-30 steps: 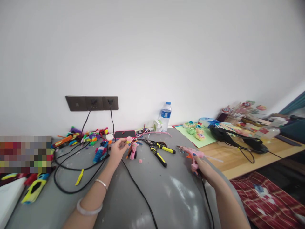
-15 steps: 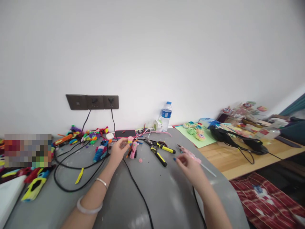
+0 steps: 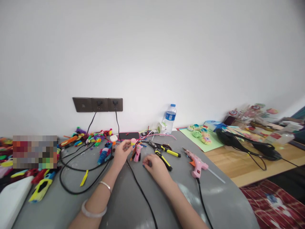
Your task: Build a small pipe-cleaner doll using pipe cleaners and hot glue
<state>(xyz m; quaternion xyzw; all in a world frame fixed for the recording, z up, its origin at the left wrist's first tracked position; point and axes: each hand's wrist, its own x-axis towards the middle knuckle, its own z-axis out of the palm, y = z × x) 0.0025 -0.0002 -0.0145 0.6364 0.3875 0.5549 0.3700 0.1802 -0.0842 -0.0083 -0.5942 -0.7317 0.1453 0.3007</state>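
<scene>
My left hand (image 3: pixel 122 149) pinches a small pink-and-yellow piece (image 3: pixel 133 142) between thumb and fingertips, just above the table. Right beside it lies a pink fuzzy pipe-cleaner figure (image 3: pixel 137 153). My right hand (image 3: pixel 152 163) is low over the table with its fingers curled together; what is at the fingertips, if anything, is hidden. Close behind that hand lie pliers with black-and-yellow handles (image 3: pixel 166 160). A pink glue gun (image 3: pixel 199 163) with a clear glue stick rests further right, apart from both hands.
Black cable loops (image 3: pixel 71 190) and a blue pipe-cleaner figure (image 3: pixel 105 154) lie left on the grey table (image 3: pixel 133 206). At the wall stand a water bottle (image 3: pixel 170 117) and a phone (image 3: pixel 128 136). Yarn pieces sit on green paper (image 3: pixel 211 144), beside a black strap (image 3: pixel 245 144).
My right hand has moved left, from beside the glue gun to near the pink figure. The small pink disc seen on the table before is out of sight. My left hand keeps its pinch.
</scene>
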